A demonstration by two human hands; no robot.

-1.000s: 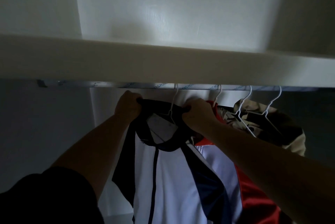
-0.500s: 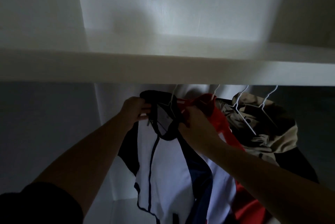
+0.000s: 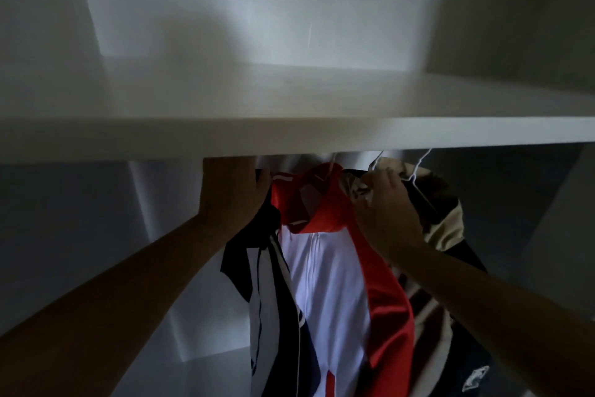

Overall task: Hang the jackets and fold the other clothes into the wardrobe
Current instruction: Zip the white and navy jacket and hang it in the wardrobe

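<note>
The white wardrobe (image 3: pixel 257 10) fills the view, dim below and lit on its back wall above. A wide white shelf (image 3: pixel 289 136) crosses it from side to side, and its front edge hides whatever the clothes hang from. 3 jackets hang below that front edge, right of its middle.

The red and white jacket (image 3: pixel 325 268) hangs in the centre with its red collar turned up and its white zip front facing out. It lies between the 2 hands, and both wrists touch it. The navy and white jacket (image 3: pixel 267 300) is pressed against its left side. The beige and dark jacket (image 3: pixel 446 203) is bunched just beside it on the right, partly behind the right forearm.

The left hand (image 3: pixel 231 190) is raised to the underside of the shelf's front edge. It is clenched on the dark collar of the navy and white jacket, with the thumb against the cloth. The right hand (image 3: pixel 386 213) is at the top of the beige and dark jacket. Its fingers (image 3: pixel 375 182) are curled tight round the crumpled beige collar where a wire runs through it.

2 white wire hangers (image 3: pixel 422 161) rise from that collar and pass out of sight behind the shelf's front edge.
</note>
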